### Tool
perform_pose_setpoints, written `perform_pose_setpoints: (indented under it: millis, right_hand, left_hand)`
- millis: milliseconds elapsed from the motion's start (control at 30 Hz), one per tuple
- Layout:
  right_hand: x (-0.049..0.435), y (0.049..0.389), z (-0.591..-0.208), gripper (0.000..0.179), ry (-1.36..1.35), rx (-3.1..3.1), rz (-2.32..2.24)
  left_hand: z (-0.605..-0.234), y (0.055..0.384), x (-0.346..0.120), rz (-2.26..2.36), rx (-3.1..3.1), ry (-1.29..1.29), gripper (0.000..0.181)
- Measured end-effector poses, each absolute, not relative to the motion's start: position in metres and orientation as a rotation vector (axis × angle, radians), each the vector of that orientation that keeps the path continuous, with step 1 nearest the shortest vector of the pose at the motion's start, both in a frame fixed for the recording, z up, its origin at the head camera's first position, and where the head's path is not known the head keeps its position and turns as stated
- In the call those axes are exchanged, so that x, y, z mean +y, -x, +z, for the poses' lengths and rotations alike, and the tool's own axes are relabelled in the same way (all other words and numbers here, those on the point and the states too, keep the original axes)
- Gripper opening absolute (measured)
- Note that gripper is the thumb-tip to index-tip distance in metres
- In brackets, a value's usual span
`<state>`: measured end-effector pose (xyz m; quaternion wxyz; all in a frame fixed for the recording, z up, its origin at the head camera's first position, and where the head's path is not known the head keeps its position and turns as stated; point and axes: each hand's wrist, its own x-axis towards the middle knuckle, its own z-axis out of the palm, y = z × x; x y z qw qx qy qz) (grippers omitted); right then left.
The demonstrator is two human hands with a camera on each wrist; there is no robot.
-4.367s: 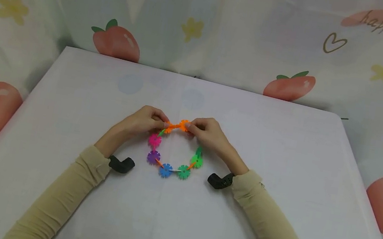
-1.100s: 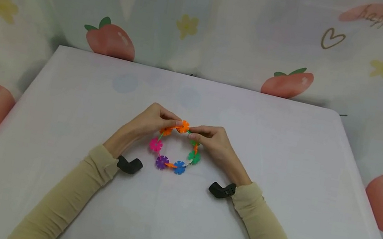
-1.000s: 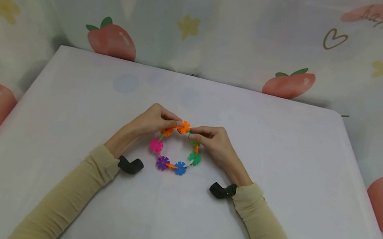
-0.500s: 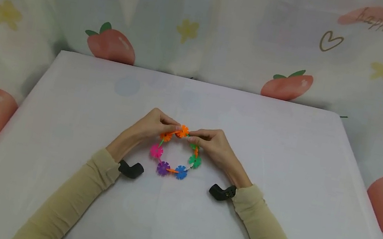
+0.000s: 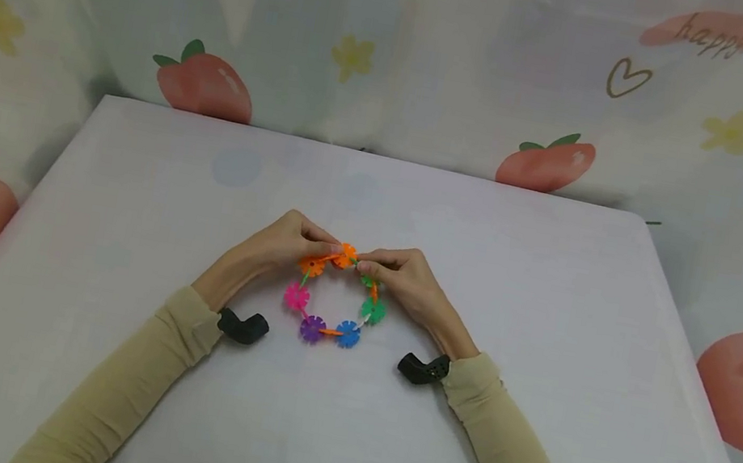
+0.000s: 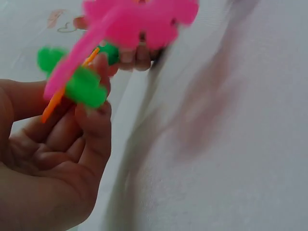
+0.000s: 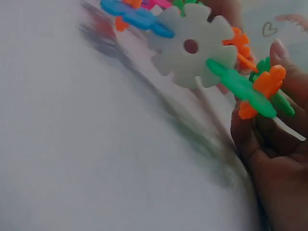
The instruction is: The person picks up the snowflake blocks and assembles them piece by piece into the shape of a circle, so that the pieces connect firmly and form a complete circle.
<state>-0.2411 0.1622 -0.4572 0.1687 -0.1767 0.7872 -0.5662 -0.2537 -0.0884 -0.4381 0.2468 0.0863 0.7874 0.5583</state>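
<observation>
Several notched plastic snowflake discs are linked into a ring between my hands, near the middle of the table. An orange disc [image 5: 345,256] sits at its far side, and a pink disc [image 5: 296,297], a purple disc [image 5: 312,329], a blue disc [image 5: 348,334] and a green disc [image 5: 373,311] run round it. In the right wrist view a white disc [image 7: 192,45] shows large between blue and green ones. My left hand [image 5: 284,242] pinches the orange discs at the far left. My right hand [image 5: 411,281] pinches a green disc at the far right, partly hidden by the fingers.
The ring is over a white-covered table [image 5: 322,436]. A printed cloth [image 5: 445,55] hangs behind it and at the sides. Black wrist cameras, a left one [image 5: 243,327] and a right one [image 5: 423,370], stick out below the sleeves.
Earlier the ring's right side had a gap below my right hand; by about a second ago that hand had moved to pinch a green disc beside the orange one. Since then the hands have hardly moved.
</observation>
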Motion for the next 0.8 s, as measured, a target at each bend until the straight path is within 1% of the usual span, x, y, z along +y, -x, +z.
perform_pose_setpoints:
  millis: [100,200,433,533,667,800]
  right_hand:
    - [0.165,0.246,-0.456,0.027,0.488,2.287,-1.526]
    - [0.168,0.256,-0.451,0.029,0.496,2.389,-1.415]
    - [0.167,0.299,-0.449,0.035,0.488,2.571,-1.227]
    - [0.165,0.311,-0.456,0.038,0.463,2.595,-1.158]
    - [0.166,0.317,-0.464,0.037,0.394,2.616,-1.113]
    - [0.177,0.314,-0.466,0.035,0.363,2.710,-1.088]
  left_hand:
    - [-0.438,0.258,-0.090,1.498,2.150,-0.260,0.031]
    - [-0.438,0.269,-0.085,1.459,2.186,-0.281,0.032]
    - [-0.432,0.318,-0.070,1.244,2.372,-0.312,0.032]
    - [-0.440,0.333,-0.066,1.161,2.408,-0.291,0.032]
    - [-0.455,0.344,-0.063,1.123,2.433,-0.258,0.033]
    - [-0.464,0.344,-0.069,1.123,2.516,-0.256,0.031]
